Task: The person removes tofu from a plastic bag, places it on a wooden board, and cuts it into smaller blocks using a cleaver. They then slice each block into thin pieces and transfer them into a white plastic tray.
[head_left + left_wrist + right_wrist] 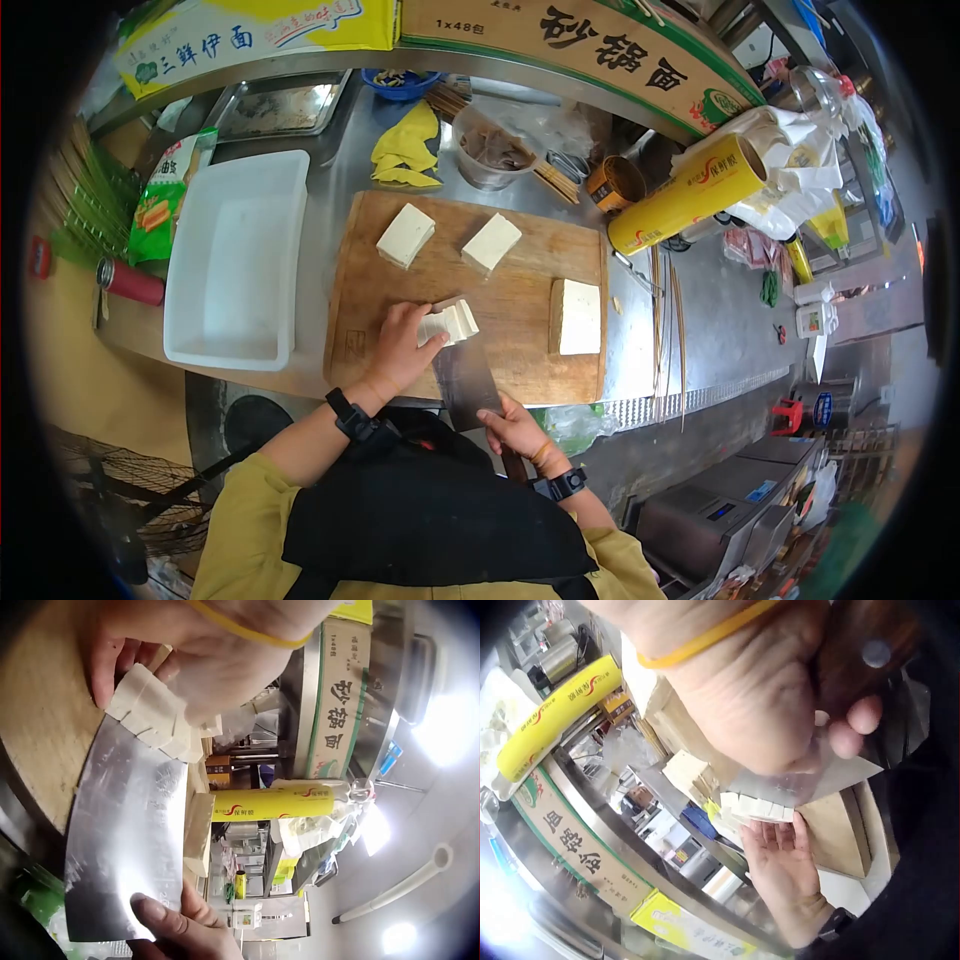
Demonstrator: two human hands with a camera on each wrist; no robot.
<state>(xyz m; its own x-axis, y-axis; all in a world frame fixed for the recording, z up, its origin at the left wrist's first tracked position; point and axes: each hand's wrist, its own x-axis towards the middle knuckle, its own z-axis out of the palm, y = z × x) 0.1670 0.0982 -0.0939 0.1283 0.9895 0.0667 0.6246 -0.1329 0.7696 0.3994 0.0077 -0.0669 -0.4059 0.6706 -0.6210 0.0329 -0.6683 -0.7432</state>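
On the wooden board (520,310), my left hand (400,345) (217,660) (786,874) holds a white block (452,322) (150,712) (757,808) between fingers and thumb; several cuts divide it into slices. My right hand (517,430) (184,926) (742,712) grips a wide cleaver (466,385) (127,817) at its handle end, with the thumb on the blade. The blade lies flat-looking beside the sliced block, its far end close against it. Two whole white blocks (406,235) (491,243) stand farther back, and a larger one (576,317) is at the right.
An empty white tub (238,260) stands left of the board. Behind the board are a yellow cloth (407,146), a clear container (490,150) and a yellow film roll (687,195). Thin sticks (668,330) lie to the right on the steel counter (715,330).
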